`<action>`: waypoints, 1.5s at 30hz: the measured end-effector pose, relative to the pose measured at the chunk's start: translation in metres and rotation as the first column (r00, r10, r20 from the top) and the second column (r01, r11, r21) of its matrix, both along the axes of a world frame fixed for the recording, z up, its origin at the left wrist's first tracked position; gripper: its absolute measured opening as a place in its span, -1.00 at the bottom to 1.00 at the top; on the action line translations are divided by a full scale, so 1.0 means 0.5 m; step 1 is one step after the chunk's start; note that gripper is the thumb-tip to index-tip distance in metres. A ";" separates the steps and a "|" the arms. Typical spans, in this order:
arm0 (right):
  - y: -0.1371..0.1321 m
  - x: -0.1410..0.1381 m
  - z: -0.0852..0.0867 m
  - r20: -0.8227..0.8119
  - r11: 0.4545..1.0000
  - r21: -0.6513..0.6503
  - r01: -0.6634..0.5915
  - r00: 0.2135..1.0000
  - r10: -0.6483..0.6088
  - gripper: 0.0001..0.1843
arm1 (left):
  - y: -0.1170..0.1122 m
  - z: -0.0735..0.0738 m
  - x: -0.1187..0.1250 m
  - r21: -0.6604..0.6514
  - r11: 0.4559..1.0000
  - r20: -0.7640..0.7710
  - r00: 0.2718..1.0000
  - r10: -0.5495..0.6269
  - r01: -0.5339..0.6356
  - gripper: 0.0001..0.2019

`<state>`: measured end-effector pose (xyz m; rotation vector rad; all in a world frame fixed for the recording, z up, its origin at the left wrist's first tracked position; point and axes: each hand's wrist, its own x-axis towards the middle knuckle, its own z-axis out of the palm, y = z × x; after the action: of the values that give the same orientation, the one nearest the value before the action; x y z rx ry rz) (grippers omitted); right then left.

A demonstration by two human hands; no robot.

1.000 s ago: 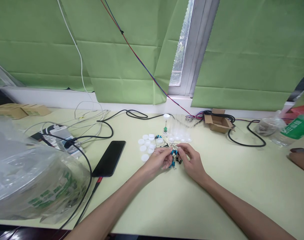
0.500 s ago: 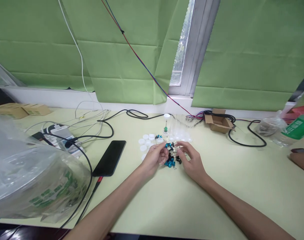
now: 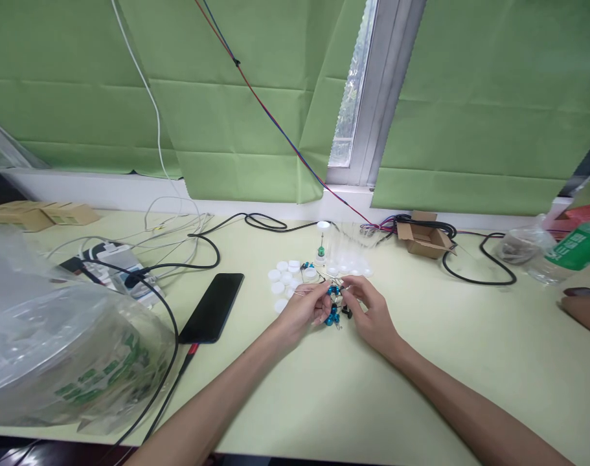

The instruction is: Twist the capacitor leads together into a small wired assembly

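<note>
My left hand (image 3: 303, 312) and my right hand (image 3: 371, 313) meet at the middle of the pale table, fingers pinched together. Between them sits a small cluster of blue and black electronic components with thin wire leads (image 3: 334, 305). Both hands pinch parts of this cluster; a bare lead sticks out to the left of my left fingers. Just behind lie several white round caps (image 3: 281, 281) and a small clear vial holding a green part (image 3: 321, 247).
A black phone (image 3: 213, 305) lies left of my hands. Black cables (image 3: 188, 262) and a large clear plastic bag (image 3: 56, 349) fill the left side. A small open cardboard box (image 3: 423, 238) stands at the back right. Another person's hand (image 3: 583, 310) rests at the right edge.
My hands came closer together around the components, with small shifts of the fingers. The rest of the table is unchanged.
</note>
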<state>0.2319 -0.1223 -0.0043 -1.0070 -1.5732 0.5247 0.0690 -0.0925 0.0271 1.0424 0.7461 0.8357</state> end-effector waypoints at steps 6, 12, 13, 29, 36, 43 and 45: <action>-0.001 -0.001 0.003 -0.016 0.999 -0.040 -0.005 1.000 0.004 -0.79 | -0.002 0.000 0.000 0.023 1.000 -0.035 0.999 -0.021 0.021 -0.57; -0.003 0.000 0.007 0.002 0.999 -0.054 0.005 1.000 -0.005 -0.80 | -0.005 0.001 -0.001 0.066 0.996 -0.070 0.996 -0.058 0.062 -0.57; -0.004 0.001 0.008 0.000 0.998 -0.065 0.008 1.000 -0.008 -0.80 | -0.005 0.002 -0.001 0.067 0.996 -0.073 0.995 -0.060 0.065 -0.57; -0.010 -0.004 0.008 0.029 0.996 -0.089 -0.011 0.999 0.013 -0.77 | 0.001 -0.002 0.001 -0.023 1.000 0.010 1.000 0.007 -0.007 -0.59; -0.005 -0.003 0.001 0.039 0.998 -0.027 -0.059 0.997 0.060 -0.76 | 0.002 -0.002 0.000 -0.013 1.000 0.035 0.999 -0.006 0.006 -0.59; -0.003 -0.001 0.002 0.019 0.997 -0.055 -0.062 0.998 0.063 -0.80 | 0.001 -0.007 0.000 -0.008 1.000 0.050 0.999 -0.017 0.017 -0.59; -0.004 -0.001 0.003 0.013 0.996 -0.067 -0.060 0.998 0.061 -0.81 | 0.002 -0.009 0.000 -0.007 1.000 0.053 0.998 -0.022 0.023 -0.58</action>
<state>0.2312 -0.1242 -0.0027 -1.0175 -1.6124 0.6160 0.0690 -0.0914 0.0228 1.0162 0.6909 0.8377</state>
